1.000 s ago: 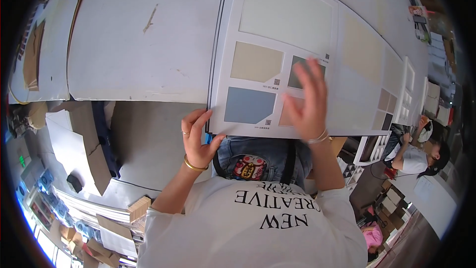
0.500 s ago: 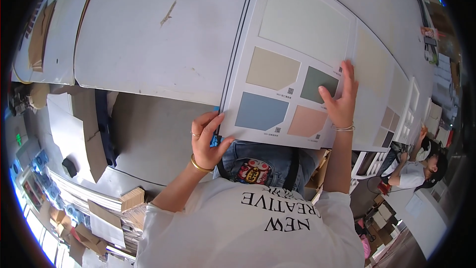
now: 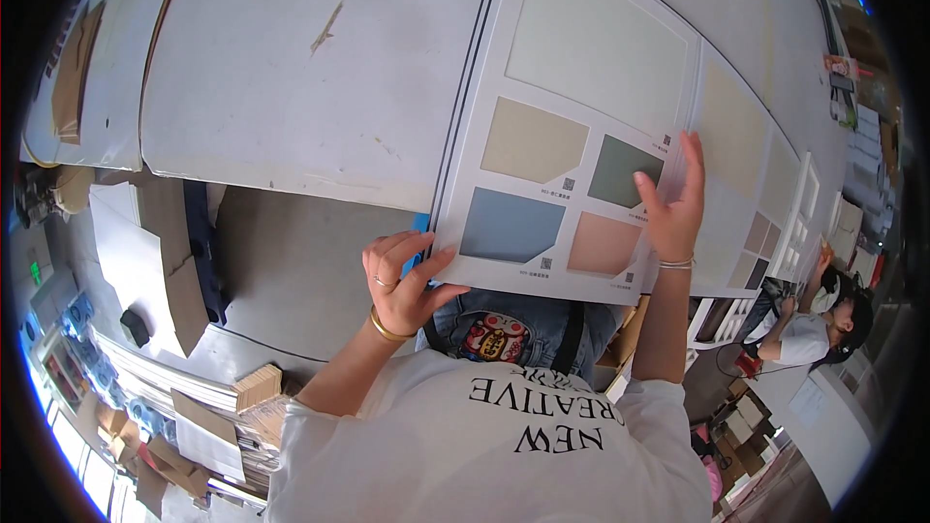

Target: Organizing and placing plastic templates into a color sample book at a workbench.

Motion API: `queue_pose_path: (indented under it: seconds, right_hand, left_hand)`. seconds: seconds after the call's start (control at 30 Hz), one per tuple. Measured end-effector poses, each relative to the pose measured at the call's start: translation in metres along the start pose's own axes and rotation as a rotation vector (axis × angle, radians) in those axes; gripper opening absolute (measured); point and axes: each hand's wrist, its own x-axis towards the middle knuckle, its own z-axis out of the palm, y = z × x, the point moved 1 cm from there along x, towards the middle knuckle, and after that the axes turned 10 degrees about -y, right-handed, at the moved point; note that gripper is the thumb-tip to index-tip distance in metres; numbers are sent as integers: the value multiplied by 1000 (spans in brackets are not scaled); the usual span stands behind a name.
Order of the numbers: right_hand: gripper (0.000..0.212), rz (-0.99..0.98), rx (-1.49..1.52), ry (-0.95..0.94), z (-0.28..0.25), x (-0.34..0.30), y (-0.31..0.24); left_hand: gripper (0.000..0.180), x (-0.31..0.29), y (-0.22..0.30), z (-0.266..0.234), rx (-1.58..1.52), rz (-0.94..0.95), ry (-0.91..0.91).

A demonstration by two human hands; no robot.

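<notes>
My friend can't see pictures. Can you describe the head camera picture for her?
A person's two hands hold a white sample board of coloured swatches at a worktable's edge. The left hand grips its near left corner; the right hand lies flat on its right side.

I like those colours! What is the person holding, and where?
A white sample board with coloured patches: the left hand pinches its near left corner, the right hand lies flat near its right edge.

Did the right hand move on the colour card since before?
Yes. The right hand slid off the grey-green swatch toward the right edge of the colour sample card, where it now rests.
</notes>
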Motion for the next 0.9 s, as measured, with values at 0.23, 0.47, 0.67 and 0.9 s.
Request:
queue_pose_path:
  seconds: [0.23,0.47,0.67,0.9]
  right_hand:
    - [61,95,78,-13,-10,-11,7]
    - [59,75,232,-50,-5,-4,-1]
    - [61,-7,163,-55,-4,1,5]
    - [57,2,355,-52,-13,5,3]
  left_hand:
    - [41,9,2,2,16,-35,14]
    - [42,6,0,3,-15,-31,13]
    - [40,7,-1,1,10,34,4]
    - [38,16,1,2,-9,70,11]
